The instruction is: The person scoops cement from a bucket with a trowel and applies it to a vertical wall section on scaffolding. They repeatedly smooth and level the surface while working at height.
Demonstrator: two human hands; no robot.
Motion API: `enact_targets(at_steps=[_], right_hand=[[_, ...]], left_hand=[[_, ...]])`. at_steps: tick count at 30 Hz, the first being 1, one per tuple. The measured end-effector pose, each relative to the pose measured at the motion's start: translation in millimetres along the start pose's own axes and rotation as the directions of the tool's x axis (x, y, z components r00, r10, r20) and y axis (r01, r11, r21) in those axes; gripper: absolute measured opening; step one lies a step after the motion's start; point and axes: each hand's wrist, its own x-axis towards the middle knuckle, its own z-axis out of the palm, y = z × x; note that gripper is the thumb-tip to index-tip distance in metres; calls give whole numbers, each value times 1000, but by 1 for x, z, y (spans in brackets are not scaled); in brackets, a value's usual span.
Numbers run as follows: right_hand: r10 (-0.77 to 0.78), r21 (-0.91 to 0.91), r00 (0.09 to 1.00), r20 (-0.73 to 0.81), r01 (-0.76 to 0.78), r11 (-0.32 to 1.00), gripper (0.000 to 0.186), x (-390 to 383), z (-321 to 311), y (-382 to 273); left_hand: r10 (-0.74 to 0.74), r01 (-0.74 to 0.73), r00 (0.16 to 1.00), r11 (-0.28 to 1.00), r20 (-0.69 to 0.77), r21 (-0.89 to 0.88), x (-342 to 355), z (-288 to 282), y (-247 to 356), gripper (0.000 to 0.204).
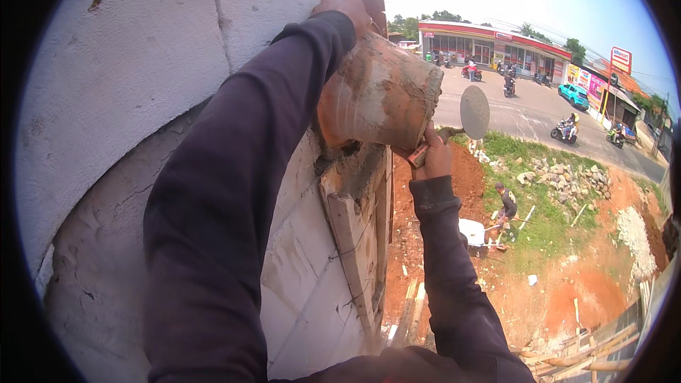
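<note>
A cement-caked orange bucket point(379, 96) lies tipped on its side above the top of a wooden form point(352, 241) on the wall. My left hand point(345, 10) reaches up and is closed on the bucket's upper left edge; its fingertips are partly hidden. Under the bucket's lower right edge, my right hand point(434, 156) is closed round the handle of a trowel and touches the bucket. The trowel's rounded grey blade point(475, 112) sticks out to the right. Whatever is inside the bucket is out of sight.
Pale block wall point(135, 50) rises close on my left. Rusty formwork point(372, 0) and rebar stand behind the bucket. Far below, a person point(507, 202) works beside a white wheelbarrow point(472, 232) on red soil. Bamboo poles point(589, 362) lie lower right; a road with motorbikes lies beyond.
</note>
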Motion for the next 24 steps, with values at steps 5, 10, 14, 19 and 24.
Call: enact_targets(at_steps=[5,10,14,19,24], right_hand=[[-19,2,1000,17,19,1000,42,2,3,-2],[-16,37,1000,13,16,999,42,2,5,-3],[-48,18,997,56,47,999,40,-1,5,-2],[-37,28,999,-7,37,999,43,-2,12,-5],[-41,80,999,33,38,996,41,0,12,-2]], left_hand=[[-2,2,1000,1000,-8,5,0,-3,1,41],[-21,21,1000,1000,19,15,0,-8,4,40],[-61,55,993,997,100,60,-1,-6,5,40],[-40,36,996,998,74,59,4,-5,4,41],[-34,34,999,998,-13,57,4,-5,4,46]])
